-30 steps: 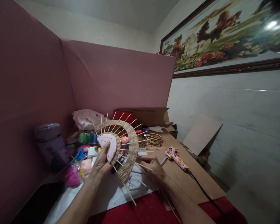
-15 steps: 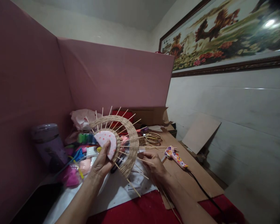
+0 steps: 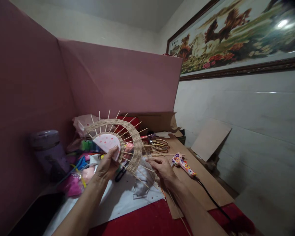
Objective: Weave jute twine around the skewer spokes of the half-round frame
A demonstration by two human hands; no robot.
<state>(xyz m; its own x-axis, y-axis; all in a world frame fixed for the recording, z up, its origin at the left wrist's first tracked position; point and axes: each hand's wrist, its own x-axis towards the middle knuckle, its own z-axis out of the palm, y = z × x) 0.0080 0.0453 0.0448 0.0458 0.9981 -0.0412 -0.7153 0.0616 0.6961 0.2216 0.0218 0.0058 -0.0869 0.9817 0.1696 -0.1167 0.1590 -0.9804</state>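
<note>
My left hand (image 3: 109,165) grips a fan-shaped woven piece by its white half-round centre (image 3: 107,143) with pink dots, the thumb on top. Thin wooden sticks radiate from that centre through a curved band of woven brown cord (image 3: 137,144). At the band's right side, my right hand (image 3: 162,167) is closed with thumb and forefinger pinched on a thin strand of cord, which trails below the hand toward the front edge. The fingertips are close to the stick ends.
A flower-patterned glue gun (image 3: 184,165) with a black cable lies on cardboard (image 3: 206,186) at the right. Scissors (image 3: 159,146) lie behind. Bagged coloured clay (image 3: 75,185) and a purple tumbler (image 3: 49,154) stand left. Red cloth (image 3: 137,219) covers the front.
The woven piece has shifted left and slightly up with my left hand, turning a little. My right hand has risen slightly, its fingers now pinched higher beside the band.
</note>
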